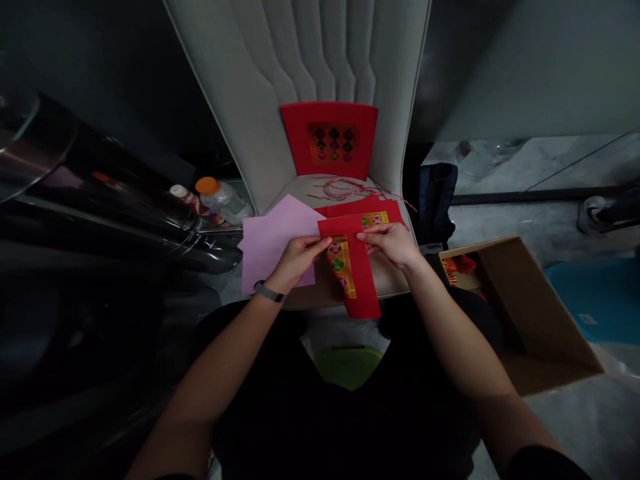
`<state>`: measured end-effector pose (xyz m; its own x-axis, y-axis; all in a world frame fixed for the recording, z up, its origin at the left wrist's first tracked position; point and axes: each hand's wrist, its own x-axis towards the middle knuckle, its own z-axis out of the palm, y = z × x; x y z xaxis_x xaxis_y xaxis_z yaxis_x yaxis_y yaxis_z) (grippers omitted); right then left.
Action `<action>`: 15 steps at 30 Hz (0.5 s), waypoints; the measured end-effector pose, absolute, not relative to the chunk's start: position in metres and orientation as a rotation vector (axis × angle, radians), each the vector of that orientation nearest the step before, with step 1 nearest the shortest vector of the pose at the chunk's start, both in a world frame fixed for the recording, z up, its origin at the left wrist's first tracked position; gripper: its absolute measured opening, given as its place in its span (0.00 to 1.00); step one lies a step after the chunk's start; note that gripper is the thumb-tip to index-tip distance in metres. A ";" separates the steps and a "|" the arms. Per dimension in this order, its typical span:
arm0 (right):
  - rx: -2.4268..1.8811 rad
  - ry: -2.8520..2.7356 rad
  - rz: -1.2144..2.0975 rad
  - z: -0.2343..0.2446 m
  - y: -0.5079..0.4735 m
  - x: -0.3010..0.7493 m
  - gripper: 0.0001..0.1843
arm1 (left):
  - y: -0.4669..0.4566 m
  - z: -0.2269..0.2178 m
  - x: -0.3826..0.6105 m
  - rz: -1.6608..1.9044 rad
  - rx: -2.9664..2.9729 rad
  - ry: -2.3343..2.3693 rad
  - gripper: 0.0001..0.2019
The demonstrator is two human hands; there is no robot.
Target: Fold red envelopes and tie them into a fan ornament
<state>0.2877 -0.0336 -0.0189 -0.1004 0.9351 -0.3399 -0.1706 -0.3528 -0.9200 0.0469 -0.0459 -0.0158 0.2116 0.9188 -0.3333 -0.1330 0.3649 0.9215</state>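
A strip-like piece of red paper (363,283), apparently folded, is held up over the chair seat, with a gold patterned panel (341,265) down its left side. My left hand (297,261) pinches its upper left edge between thumb and fingers. At the upper right edge, my right hand (393,244) pinches the same paper. Behind it lie more red sheets (337,209), one part showing a gold pattern. Pink paper sheets (275,233) lie under and beside my left hand. A red sheet with a gold square panel (333,140) leans against the chair back.
Red and white string (340,188) lies loosely on the grey chair (240,60). Two bottles, one with an orange cap (207,187), stand at the left. An open cardboard box (545,327) holding red and gold decorations is at the right. Below the seat shows something green (349,367).
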 end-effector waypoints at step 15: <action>-1.314 -0.868 1.661 -0.008 -0.039 0.283 0.24 | -0.047 -0.017 0.051 0.889 0.856 1.157 0.26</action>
